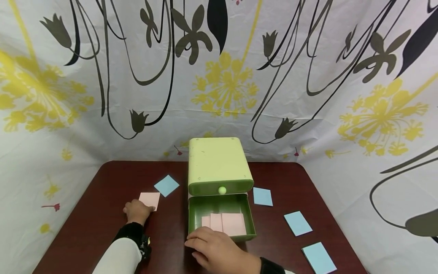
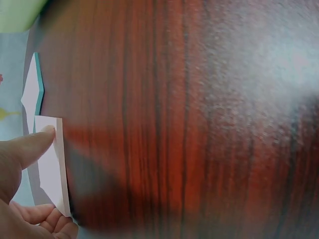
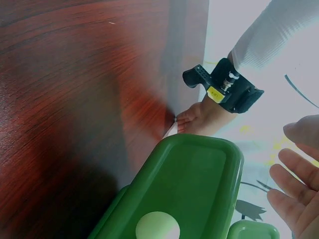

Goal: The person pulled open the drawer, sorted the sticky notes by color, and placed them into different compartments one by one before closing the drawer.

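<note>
My left hand (image 1: 137, 211) grips a pink sticky-note pad (image 1: 149, 198) on the left of the table. The left wrist view shows the thumb (image 2: 35, 147) against one end of the pad (image 2: 52, 169) and curled fingertips at the other. Above the front edge of a pulled-out green drawer (image 1: 196, 207) is my right hand (image 1: 219, 249), fingers loosely extended and holding nothing. Inside the drawer lie several pink pads (image 1: 234, 223), partly hidden by that hand. The right wrist view has the drawer front (image 3: 194, 174) with its round knob (image 3: 157, 226) beside the right hand (image 3: 299, 186).
A light-green drawer box (image 1: 219, 160) stands at the table's back, its upper drawer closed. One blue pad (image 1: 166, 185) lies left of it; others (image 1: 262, 196), (image 1: 297, 223), (image 1: 319, 258) lie to the right. A patterned cloth (image 1: 226, 129) hangs behind the dark wooden table (image 1: 96, 213).
</note>
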Action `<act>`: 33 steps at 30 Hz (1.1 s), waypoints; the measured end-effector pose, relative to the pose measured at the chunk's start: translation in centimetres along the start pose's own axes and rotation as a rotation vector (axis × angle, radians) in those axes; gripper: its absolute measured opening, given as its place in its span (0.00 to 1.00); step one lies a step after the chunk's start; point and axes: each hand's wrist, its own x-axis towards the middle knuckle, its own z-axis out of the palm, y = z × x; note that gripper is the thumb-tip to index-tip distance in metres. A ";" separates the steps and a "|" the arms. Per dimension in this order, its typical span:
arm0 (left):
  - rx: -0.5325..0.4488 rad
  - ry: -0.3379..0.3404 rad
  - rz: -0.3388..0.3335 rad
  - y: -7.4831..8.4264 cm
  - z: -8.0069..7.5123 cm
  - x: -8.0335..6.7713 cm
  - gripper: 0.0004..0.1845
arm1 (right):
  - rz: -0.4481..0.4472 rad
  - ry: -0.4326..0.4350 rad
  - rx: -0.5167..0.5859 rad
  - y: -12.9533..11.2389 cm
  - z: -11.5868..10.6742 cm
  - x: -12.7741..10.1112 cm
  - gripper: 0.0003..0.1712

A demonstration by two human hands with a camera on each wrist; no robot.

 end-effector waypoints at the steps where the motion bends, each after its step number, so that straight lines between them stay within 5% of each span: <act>1: -0.016 -0.005 -0.020 0.0 0.0 -0.1 0.30 | 0.001 0.001 -0.005 0.0 0.0 -0.1 0.17; 6: -0.115 -0.032 -0.141 0.3 -0.2 -0.4 0.34 | 0.001 0.003 -0.019 0.0 0.1 -0.3 0.17; 11: -0.136 -0.063 -0.189 0.5 -0.4 -0.4 0.38 | -0.008 0.021 -0.042 0.1 0.2 -0.5 0.18; 20: -0.138 -0.050 -0.172 0.8 -0.4 -0.5 0.40 | -0.002 0.027 -0.040 0.3 0.0 -0.8 0.18; 33: -0.363 0.021 -0.182 0.5 0.5 -0.6 0.38 | 0.011 0.071 -0.034 0.4 -0.1 -1.3 0.20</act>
